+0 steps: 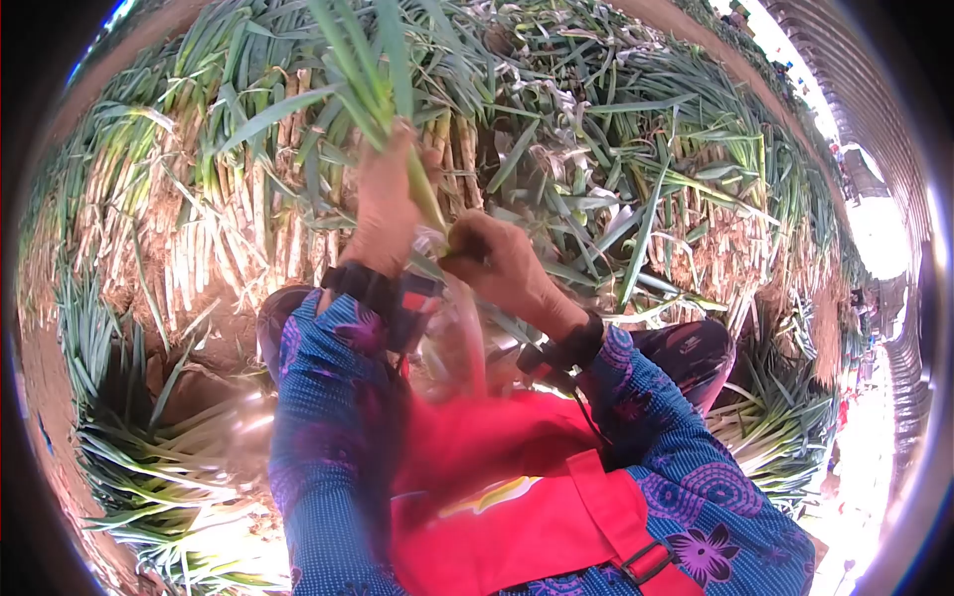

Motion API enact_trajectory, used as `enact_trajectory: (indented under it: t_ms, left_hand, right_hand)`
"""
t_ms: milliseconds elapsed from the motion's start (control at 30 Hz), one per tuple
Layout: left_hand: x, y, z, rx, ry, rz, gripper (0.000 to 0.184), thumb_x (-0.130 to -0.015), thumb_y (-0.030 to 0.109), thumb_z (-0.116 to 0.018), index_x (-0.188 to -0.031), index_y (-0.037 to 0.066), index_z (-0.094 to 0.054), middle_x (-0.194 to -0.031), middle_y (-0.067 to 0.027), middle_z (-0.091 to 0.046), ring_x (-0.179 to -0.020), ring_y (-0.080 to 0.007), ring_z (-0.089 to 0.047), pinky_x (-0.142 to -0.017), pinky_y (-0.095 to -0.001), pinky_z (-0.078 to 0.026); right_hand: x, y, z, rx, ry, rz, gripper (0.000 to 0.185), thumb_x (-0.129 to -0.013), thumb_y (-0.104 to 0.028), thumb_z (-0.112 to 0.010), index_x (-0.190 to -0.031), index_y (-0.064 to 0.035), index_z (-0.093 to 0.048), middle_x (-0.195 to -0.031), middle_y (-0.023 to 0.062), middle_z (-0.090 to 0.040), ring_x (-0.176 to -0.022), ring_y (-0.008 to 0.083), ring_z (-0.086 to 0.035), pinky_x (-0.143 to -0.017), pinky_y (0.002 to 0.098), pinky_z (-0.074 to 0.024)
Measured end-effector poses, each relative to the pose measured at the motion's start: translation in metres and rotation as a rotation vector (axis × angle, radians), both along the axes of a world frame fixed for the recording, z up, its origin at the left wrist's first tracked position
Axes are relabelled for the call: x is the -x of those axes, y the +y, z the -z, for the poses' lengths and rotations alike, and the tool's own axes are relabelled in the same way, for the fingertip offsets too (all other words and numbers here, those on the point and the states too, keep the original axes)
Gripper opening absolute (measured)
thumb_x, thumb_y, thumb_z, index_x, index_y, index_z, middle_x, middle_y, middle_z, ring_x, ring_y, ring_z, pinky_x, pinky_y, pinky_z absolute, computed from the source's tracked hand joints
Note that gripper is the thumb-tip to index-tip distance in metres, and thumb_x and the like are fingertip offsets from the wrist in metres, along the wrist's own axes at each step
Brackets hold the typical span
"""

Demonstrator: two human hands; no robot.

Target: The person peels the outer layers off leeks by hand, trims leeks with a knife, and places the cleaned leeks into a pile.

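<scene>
My left hand (386, 199) is closed around a long green onion (422, 189), just below where its green leaves fan out. The leaves point away from me, and the stalk slants down toward my lap. My right hand (497, 260) is curled beside the lower stalk, fingers pinched on what looks like an outer leaf or skin of the same onion. Motion blur hides the exact contact. A pale, blurred strip (462, 318) hangs below my hands, in front of the red apron (497, 497).
Rows of green onions with pale stalks (199, 219) stand packed ahead and to the left. Loose leaves and peelings (586, 199) lie in a heap ahead to the right. More onions (169, 477) lie at the lower left, and another bunch (770, 417) lies by my right knee.
</scene>
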State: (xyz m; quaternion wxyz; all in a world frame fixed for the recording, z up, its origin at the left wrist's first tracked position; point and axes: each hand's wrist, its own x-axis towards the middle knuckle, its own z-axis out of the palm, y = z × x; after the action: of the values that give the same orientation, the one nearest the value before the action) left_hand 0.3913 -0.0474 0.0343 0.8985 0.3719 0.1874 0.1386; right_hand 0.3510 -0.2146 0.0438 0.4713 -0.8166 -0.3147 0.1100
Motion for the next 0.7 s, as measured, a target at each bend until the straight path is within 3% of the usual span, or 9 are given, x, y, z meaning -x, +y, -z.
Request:
enact_trajectory:
  t_ms: [100,133,200,400,467,600,633,667,700]
  left_hand:
    - [-0.005,0.016,-0.012,0.005,0.042,-0.102,0.019,-0.093,0.023,-0.062,-0.103,0.009,-0.053,-0.084,-0.0050,-0.055,-0.067,-0.0183,-0.059,-0.058,-0.0338,-0.049]
    - [-0.006,0.025,-0.009,-0.004,-0.010,-0.095,0.021,-0.093,0.023,-0.061,-0.106,0.009,-0.053,-0.086,-0.0053,-0.054,-0.068,-0.0181,-0.059,-0.058,-0.0325,-0.050]
    - [-0.008,0.040,-0.008,-0.021,-0.120,-0.082,0.024,-0.094,0.023,-0.060,-0.112,0.009,-0.052,-0.090,-0.0059,-0.053,-0.071,-0.0178,-0.058,-0.058,-0.0299,-0.051]
    - [-0.003,0.070,-0.011,0.011,-0.251,-0.233,0.023,-0.096,0.027,-0.059,-0.098,0.006,-0.049,-0.080,-0.0062,-0.051,-0.071,-0.0189,-0.053,-0.066,-0.0328,-0.047]
    - [0.000,0.077,-0.012,0.020,-0.279,-0.243,0.025,-0.096,0.028,-0.059,-0.096,0.005,-0.049,-0.081,-0.0064,-0.051,-0.072,-0.0187,-0.052,-0.068,-0.0334,-0.046]
    - [0.011,0.092,-0.019,0.018,-0.320,-0.274,0.025,-0.097,0.028,-0.057,-0.094,0.005,-0.048,-0.079,-0.0047,-0.049,-0.070,-0.0180,-0.050,-0.065,-0.0331,-0.045]
    - [0.013,0.098,-0.017,0.018,-0.321,-0.285,0.025,-0.097,0.028,-0.057,-0.094,0.005,-0.048,-0.079,-0.0045,-0.049,-0.069,-0.0177,-0.050,-0.065,-0.0329,-0.044]
    - [0.014,0.107,-0.015,0.017,-0.321,-0.298,0.025,-0.097,0.028,-0.057,-0.093,0.005,-0.048,-0.078,-0.0042,-0.048,-0.069,-0.0175,-0.049,-0.065,-0.0327,-0.044]
    - [0.015,0.112,-0.015,0.015,-0.323,-0.310,0.025,-0.097,0.028,-0.057,-0.093,0.005,-0.048,-0.078,-0.0040,-0.048,-0.068,-0.0172,-0.049,-0.064,-0.0324,-0.044]
  right_hand:
    - [-0.006,-0.005,0.021,-0.304,0.106,0.145,0.015,-0.083,-0.006,-0.069,-0.090,-0.0024,-0.056,-0.087,0.0051,-0.065,-0.075,0.0137,-0.061,-0.066,0.0259,-0.0490]
    - [-0.009,-0.005,0.030,-0.574,0.335,0.141,0.014,-0.085,-0.007,-0.068,-0.094,-0.0037,-0.058,-0.090,0.0053,-0.065,-0.079,0.0162,-0.064,-0.067,0.0271,-0.0510]
    - [-0.012,-0.015,0.033,-0.730,0.609,0.252,0.014,-0.086,-0.008,-0.067,-0.097,-0.0050,-0.058,-0.092,0.0057,-0.066,-0.081,0.0171,-0.065,-0.067,0.0286,-0.0526]
    - [-0.028,-0.065,0.067,-1.084,1.002,0.440,0.017,-0.088,-0.010,-0.066,-0.101,-0.0084,-0.056,-0.092,0.0055,-0.065,-0.083,0.0188,-0.065,-0.070,0.0323,-0.0558]
    - [-0.036,-0.092,0.075,-1.112,1.049,0.552,0.008,-0.089,-0.011,-0.064,-0.097,-0.0091,-0.064,-0.086,0.0023,-0.067,-0.079,0.0176,-0.066,-0.074,0.0336,-0.0547]
    - [-0.065,-0.190,0.112,-1.170,1.066,0.632,0.005,-0.089,-0.010,-0.064,-0.091,-0.0046,-0.064,-0.086,0.0039,-0.068,-0.079,0.0196,-0.066,-0.077,0.0342,-0.0562]
    - [-0.081,-0.241,0.144,-1.215,0.977,0.661,0.005,-0.088,-0.008,-0.062,-0.090,-0.0037,-0.063,-0.084,0.0052,-0.067,-0.078,0.0220,-0.066,-0.079,0.0352,-0.0564]
    - [-0.085,-0.262,0.133,-1.174,0.874,0.876,0.009,-0.086,-0.010,-0.064,-0.089,-0.0027,-0.062,-0.083,0.0065,-0.066,-0.078,0.0238,-0.065,-0.081,0.0385,-0.0557]
    - [-0.095,-0.304,0.153,-1.257,0.749,0.764,0.018,-0.087,-0.019,-0.061,-0.091,-0.0017,-0.061,-0.088,0.0091,-0.066,-0.082,0.0244,-0.065,-0.084,0.0436,-0.0550]
